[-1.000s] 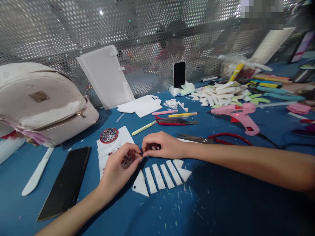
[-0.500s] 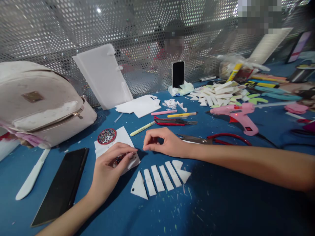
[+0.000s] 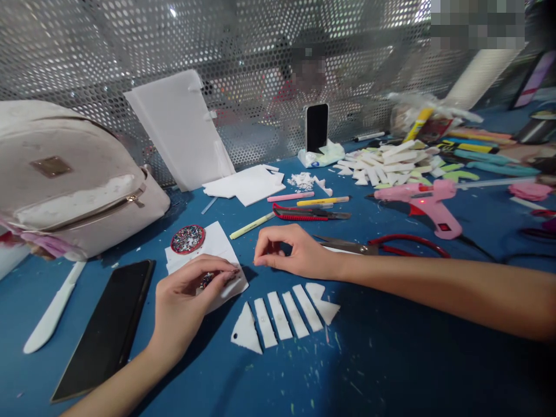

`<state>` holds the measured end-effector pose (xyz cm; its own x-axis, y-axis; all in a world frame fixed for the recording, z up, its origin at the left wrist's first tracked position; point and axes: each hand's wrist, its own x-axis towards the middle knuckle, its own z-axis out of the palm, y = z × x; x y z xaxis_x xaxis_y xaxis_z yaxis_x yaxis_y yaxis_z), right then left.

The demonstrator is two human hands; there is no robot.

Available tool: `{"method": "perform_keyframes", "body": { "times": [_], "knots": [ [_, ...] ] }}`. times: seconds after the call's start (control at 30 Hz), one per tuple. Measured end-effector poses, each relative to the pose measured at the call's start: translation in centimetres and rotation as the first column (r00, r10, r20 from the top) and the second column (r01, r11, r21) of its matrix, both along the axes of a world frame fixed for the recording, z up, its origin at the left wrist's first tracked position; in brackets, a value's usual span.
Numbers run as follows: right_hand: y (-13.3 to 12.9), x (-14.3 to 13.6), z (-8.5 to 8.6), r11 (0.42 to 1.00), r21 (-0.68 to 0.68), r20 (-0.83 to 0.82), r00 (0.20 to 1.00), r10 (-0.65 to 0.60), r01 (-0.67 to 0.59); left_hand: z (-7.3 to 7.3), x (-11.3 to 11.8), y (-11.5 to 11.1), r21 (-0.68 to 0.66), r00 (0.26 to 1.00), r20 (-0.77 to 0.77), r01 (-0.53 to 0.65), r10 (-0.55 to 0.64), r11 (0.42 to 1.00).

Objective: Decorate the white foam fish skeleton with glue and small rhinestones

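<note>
My left hand is over the white paper, thumb and fingertips close together near small dark beads; what they pinch is too small to name. To its right my right hand hovers above the blue table, thumb and forefinger pressed together on something hidden or too small to make out. A red-rimmed round dish of mixed beads sits on the paper's upper left. Below my right hand lie white foam pieces in a fish-like row, with a dark hole in the pointed head piece.
Scissors, a red cutter and highlighters lie beyond my right hand. A pink glue gun and foam scraps are at right. At left are a dark phone, a white knife and a backpack.
My left hand has shifted slightly left, with its fingertips a little farther from my right hand. My right hand keeps its pinched pose. The view has shifted slightly.
</note>
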<state>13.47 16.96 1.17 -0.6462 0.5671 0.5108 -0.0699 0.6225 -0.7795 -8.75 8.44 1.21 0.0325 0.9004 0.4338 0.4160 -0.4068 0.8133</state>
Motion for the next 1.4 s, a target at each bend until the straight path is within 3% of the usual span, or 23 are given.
{"method": "perform_keyframes", "body": {
  "times": [0.17, 1.0, 1.4],
  "knots": [
    [0.06, 0.03, -0.05, 1.000, 0.003, 0.008, 1.000, 0.000, 0.000, 0.14, 0.16, -0.12, -0.048, 0.994, 0.081, -0.072, 0.075, 0.996],
    [0.13, -0.04, -0.07, 1.000, 0.018, 0.052, 0.999, -0.002, 0.001, -0.13, -0.04, -0.02, -0.058, 0.995, 0.085, -0.047, 0.052, 0.997],
    [0.06, 0.00, -0.01, 0.994, 0.098, 0.083, 0.996, 0.037, -0.045, -0.09, -0.30, -0.02, -0.010, 0.998, -0.059, 0.033, -0.034, 0.999]
  ]
}}
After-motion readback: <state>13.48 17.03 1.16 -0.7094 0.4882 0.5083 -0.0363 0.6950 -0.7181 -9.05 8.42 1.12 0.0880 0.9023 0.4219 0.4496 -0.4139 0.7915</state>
